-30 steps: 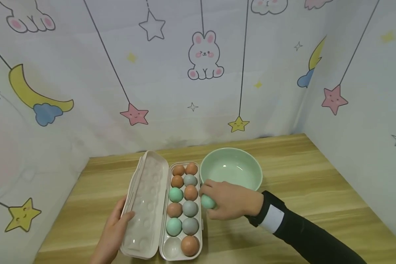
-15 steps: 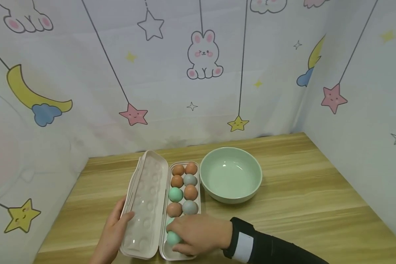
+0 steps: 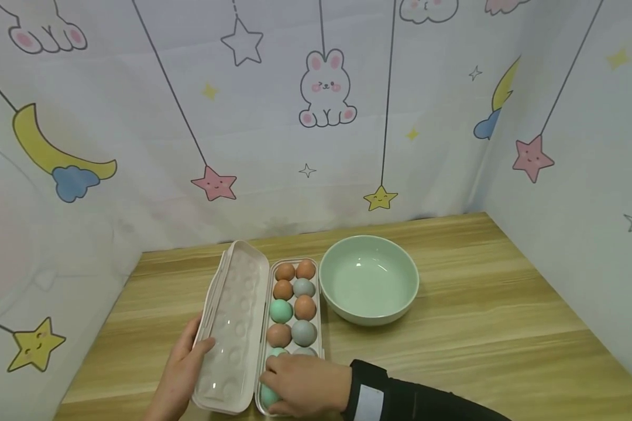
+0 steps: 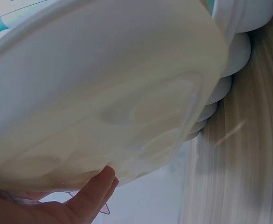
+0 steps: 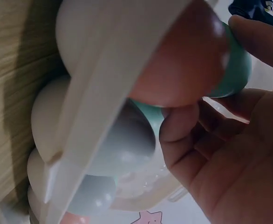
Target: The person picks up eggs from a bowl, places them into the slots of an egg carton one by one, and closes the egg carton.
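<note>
An egg carton lies open, its pale lid (image 3: 234, 339) folded out to the left. My left hand (image 3: 181, 362) grips the outer edge of that lid; the thumb (image 4: 94, 193) lies on its inner face in the left wrist view. My right hand (image 3: 312, 383) pinches a green egg (image 3: 268, 396) at the front left cup of the carton base (image 3: 320, 339). In the right wrist view, this green egg (image 5: 239, 65) sits behind a brown egg (image 5: 187, 60), beside my thumb and fingers. Brown, grey and green eggs fill the cups farther back. My hand hides the front right cup from above.
A light green bowl (image 3: 368, 316) stands right of the carton, close to its far end. Under everything is a wood-grain table (image 3: 479, 304), walled at the back and sides by a printed cloth (image 3: 274, 128).
My right hand has carried the green egg from beside the bowl towards me and left, down to the front left cup. My left hand has stayed on the lid.
</note>
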`<state>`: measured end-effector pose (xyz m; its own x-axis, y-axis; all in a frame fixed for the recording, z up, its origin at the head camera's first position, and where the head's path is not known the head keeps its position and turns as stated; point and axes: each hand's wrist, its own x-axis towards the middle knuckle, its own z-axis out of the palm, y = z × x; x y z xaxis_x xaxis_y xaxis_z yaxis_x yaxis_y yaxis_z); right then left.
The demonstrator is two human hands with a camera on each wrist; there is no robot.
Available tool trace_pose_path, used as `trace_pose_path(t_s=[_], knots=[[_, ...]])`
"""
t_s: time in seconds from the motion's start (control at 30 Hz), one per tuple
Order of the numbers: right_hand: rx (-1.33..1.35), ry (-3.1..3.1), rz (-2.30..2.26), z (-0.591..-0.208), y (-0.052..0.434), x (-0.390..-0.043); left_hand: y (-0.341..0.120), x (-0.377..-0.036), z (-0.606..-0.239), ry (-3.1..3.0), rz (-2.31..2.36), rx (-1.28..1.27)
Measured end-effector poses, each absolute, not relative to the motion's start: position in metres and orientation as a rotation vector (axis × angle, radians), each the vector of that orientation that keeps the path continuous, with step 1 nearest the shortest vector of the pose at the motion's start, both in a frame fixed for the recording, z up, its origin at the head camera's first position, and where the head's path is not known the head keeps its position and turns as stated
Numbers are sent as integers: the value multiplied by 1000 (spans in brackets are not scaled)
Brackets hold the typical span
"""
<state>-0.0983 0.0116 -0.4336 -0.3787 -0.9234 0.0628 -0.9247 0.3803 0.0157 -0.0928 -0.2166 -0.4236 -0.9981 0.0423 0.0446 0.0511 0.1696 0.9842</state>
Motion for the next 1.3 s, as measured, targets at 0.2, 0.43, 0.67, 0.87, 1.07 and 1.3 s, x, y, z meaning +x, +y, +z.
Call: trace_pose_path(t_s=[0.2,0.43,0.67,0.87,1.07,1.3], knots=[[1688,-2519,-100,-443,5,-98,-218,-92,-424,-2388,-2004,-101],[1691,-2491,-102,-444,0,-97,-220,-90,-422,-2392,-1996,-101],[1696,-2505,109,-436,6,-104,-221,-89,-419,-2426,-1993,-89],[1515,-2541,399,-426,20,-125,-219,-87,-417,-2391,-2017,-182],[1282,-2782,608,-433,33,-149,-213,-84,-414,-2390,-2038,-280],[1083,-2871,887,-448,43,-165,-202,-88,-411,-2374,-1976,-469]])
